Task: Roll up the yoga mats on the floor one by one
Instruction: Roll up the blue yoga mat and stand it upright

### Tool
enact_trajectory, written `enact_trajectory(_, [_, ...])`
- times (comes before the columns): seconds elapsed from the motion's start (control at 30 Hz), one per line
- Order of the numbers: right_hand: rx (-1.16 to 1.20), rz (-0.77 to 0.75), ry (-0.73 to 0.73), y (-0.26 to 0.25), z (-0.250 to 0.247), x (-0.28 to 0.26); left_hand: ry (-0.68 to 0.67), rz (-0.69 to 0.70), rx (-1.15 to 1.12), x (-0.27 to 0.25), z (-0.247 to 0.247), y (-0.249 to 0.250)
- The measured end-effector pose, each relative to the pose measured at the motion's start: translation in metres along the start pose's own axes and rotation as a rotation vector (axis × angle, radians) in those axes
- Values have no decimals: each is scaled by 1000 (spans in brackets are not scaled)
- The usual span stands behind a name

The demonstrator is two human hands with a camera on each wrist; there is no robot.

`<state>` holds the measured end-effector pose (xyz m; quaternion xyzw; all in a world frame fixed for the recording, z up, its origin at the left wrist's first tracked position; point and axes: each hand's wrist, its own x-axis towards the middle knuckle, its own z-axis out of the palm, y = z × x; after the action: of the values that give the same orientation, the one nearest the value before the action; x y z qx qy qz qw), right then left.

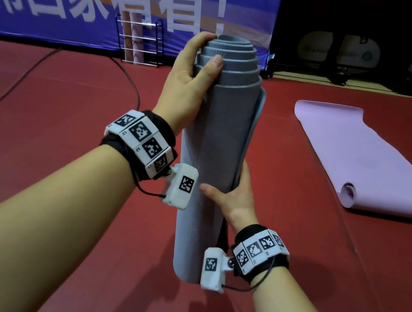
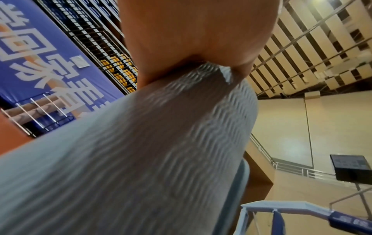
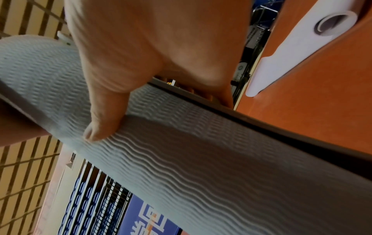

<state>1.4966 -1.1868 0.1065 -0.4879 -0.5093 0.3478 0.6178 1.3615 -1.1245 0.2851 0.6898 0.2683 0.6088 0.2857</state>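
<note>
Grey yoga mat (image 1: 215,141) stands rolled, centre frame; left hand (image 1: 190,82) grips its telescoped top, right hand (image 1: 236,196) clasps mid-roll. Advise tamping protruding layers flush.

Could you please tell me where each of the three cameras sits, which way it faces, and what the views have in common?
Head: worn on the head, looking forward and down at the upright grey rolled mat, the red floor and the purple mat; both forearms, left hand and right hand show.
Left wrist: looks up along the grey rolled mat toward the ceiling; the left hand shows.
Right wrist: looks along the grey rolled mat; the right hand shows.
Shared: all three show the grey mat; head and right wrist also the purple mat.
</note>
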Motion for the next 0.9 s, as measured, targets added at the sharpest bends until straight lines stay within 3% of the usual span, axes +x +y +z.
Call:
enact_trajectory(0.23, [3, -58, 6, -16, -19, 13, -38, 105, -41, 9, 4, 17])
enact_trajectory(0.43, [-64, 13, -19, 0, -11, 8, 36, -4, 141, 3, 6, -24])
enact_trajectory(0.7, [-71, -65, 35, -5, -16, 12, 27, -3, 178, 7, 15, -15])
enact_trajectory(0.9, [-85, -60, -48, 1, -23, 18, 99, -40, 164, 14, 14, -26])
